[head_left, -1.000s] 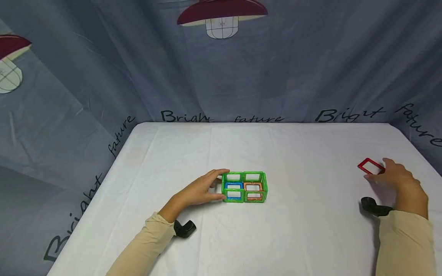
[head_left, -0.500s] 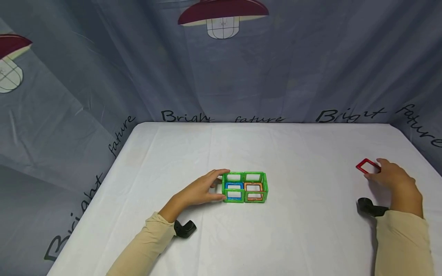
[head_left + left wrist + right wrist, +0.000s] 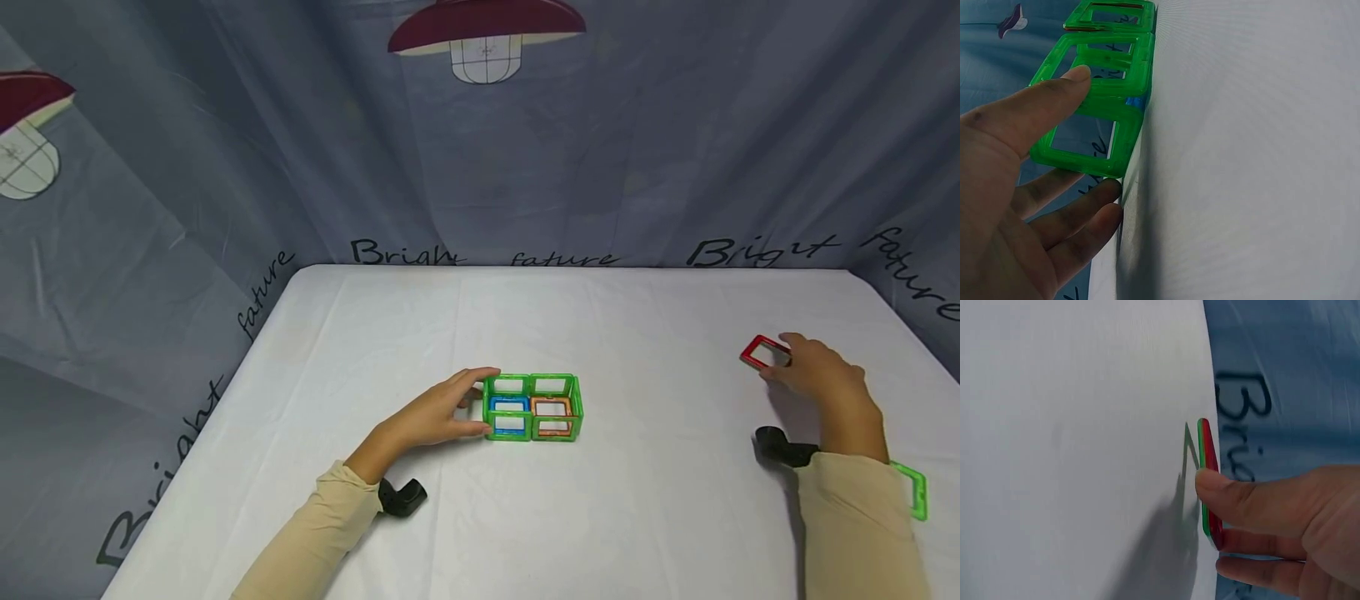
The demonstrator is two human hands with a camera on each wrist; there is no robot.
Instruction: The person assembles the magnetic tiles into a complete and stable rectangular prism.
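An open-topped box of green magnetic tiles stands mid-table, with a blue tile and an orange tile at its bottom. My left hand grips its left end, thumb on the near side and index finger at the far side. The left wrist view shows that thumb on a green panel, the other fingers below. Off to the right, my right hand pinches a red square magnetic tile above the table. Edge-on in the right wrist view, a green layer lies flat against the red one.
Partly hidden by my right sleeve, another green tile lies on the white-covered table. Black wrist mounts stick out beside both cuffs. A grey printed curtain hangs along the back and sides.
My right hand has moved left with the red tile, uncovering part of the green tile by the sleeve. My left hand and the box have stayed in place.
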